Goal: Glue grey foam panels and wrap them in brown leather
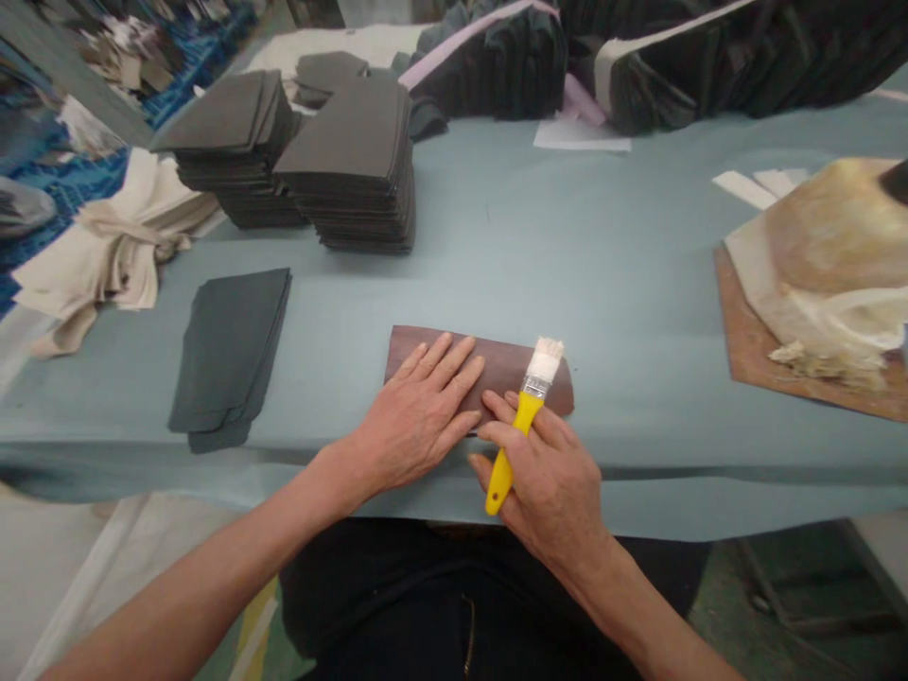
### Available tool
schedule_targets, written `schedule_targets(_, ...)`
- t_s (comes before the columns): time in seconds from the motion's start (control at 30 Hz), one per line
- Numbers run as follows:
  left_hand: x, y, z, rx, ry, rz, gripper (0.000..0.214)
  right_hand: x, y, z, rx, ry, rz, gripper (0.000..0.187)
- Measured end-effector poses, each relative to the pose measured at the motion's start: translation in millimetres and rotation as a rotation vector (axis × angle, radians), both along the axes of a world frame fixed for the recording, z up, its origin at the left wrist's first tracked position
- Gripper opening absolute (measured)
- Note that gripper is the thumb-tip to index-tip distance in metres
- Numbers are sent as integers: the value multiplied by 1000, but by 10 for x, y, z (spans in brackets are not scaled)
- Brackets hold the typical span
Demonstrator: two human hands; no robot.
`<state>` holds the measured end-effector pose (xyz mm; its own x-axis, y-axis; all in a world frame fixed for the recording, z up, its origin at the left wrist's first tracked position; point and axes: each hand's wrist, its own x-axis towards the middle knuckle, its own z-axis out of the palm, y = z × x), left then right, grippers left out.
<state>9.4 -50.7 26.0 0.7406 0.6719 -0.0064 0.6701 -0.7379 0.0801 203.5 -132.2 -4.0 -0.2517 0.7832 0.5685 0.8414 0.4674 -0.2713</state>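
A dark reddish-brown flat piece [497,357], leather-like, lies near the front edge of the table. My left hand [426,407] rests flat on it, with the fingers stretched out. In my right hand [550,463] is a paintbrush [525,416] with a yellow handle, a metal band and pale, coated bristles. The bristles point away from me over the right end of the brown piece; whether they touch it I cannot tell. The right fingertips lie at the near edge of the piece.
Two tall stacks of dark sheets [347,142] stand at the back left. Nearer lies a low pile of dark pieces [231,350], with cream fabric scraps [120,236] beyond. At right, a stained, plastic-covered container [837,236] sits on a brown board [752,350]. Tied dark bundles [497,66] line the back.
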Motion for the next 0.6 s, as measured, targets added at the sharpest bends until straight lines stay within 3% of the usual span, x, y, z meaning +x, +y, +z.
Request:
schedule_targets(0.13,-5,106,-45,-27,-34,32,65,7,-5,6,-7,6,3,17)
schedule_targets(0.27,-7,218,-101,-8,-36,160,73,6,-5,1,-22,9,3,15)
schedule_targets(0.6,135,272,-91,25,-11,295,68,64,34,67,-61,65,1,13)
